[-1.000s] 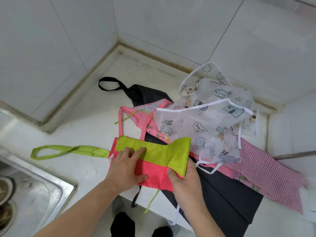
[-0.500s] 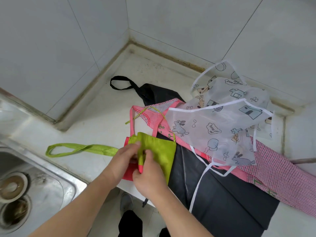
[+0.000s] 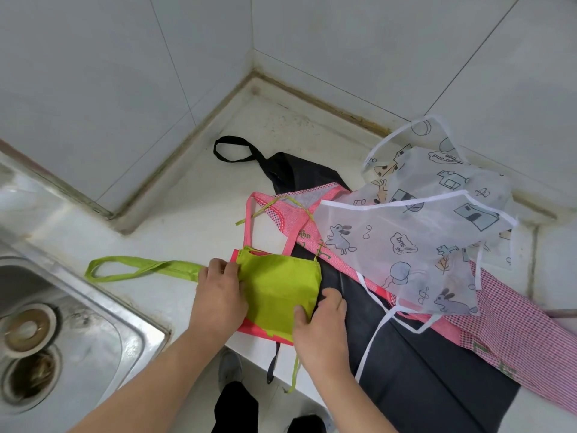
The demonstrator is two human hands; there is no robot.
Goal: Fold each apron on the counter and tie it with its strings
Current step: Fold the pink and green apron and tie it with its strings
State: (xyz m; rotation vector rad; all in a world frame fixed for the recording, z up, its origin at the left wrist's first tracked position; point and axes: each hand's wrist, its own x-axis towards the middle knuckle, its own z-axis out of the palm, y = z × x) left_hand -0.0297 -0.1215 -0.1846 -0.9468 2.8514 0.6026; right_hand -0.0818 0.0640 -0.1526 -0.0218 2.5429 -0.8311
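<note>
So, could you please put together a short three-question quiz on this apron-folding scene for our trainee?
1. True or false: the black apron lies on top of the see-through printed apron.
2. Which thing are both hands on? A) the green and pink apron B) the checked pink apron C) the sink
3. Fill in: the long green loop lies flat on the counter, to the ______ of the left hand.

Key
1. False: it lies underneath.
2. A: the left hand touches its left edge, the right hand pinches its lower right corner.
3. Left.
</note>
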